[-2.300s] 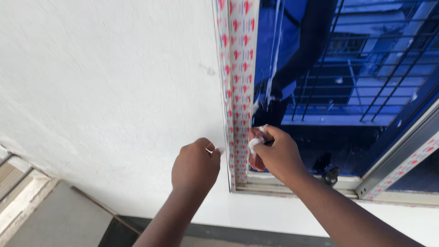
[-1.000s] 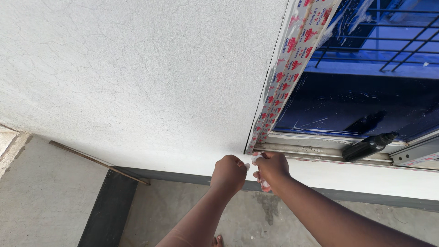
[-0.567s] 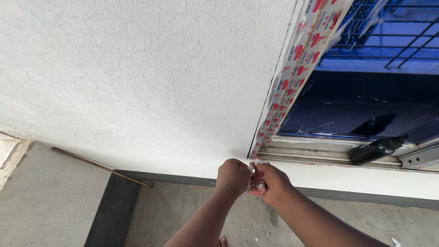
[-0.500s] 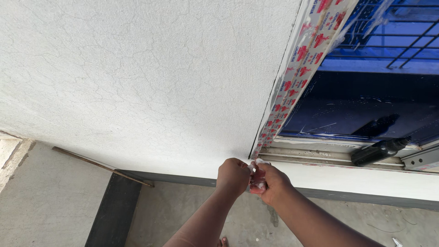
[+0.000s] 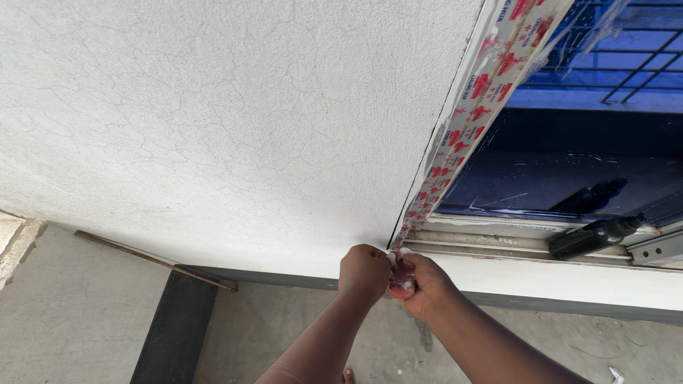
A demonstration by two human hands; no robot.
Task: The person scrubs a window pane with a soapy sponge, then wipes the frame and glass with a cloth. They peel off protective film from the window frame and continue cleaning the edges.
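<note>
My left hand (image 5: 363, 272) and my right hand (image 5: 420, 284) meet at the lower left corner of a window frame (image 5: 469, 128). That frame is covered in white protective film with red and blue print. Both hands pinch a crumpled wad of the peeled film (image 5: 400, 274), white with red marks, right below the corner. The film strip still runs up the frame's left edge to the top of the view. My forearms rise from the bottom of the picture.
A white textured wall (image 5: 213, 128) fills the left. Blue glass with bars (image 5: 605, 64) lies behind the frame. A dark handle (image 5: 594, 237) rests on the sill track. Below are a concrete floor (image 5: 71, 327), a thin rod (image 5: 153, 259) and a dark baseboard strip (image 5: 174, 327).
The hands have travelled down the frame's left edge from mid height to its bottom corner. Over the last half second they have hardly moved, staying pinched together at the corner.
</note>
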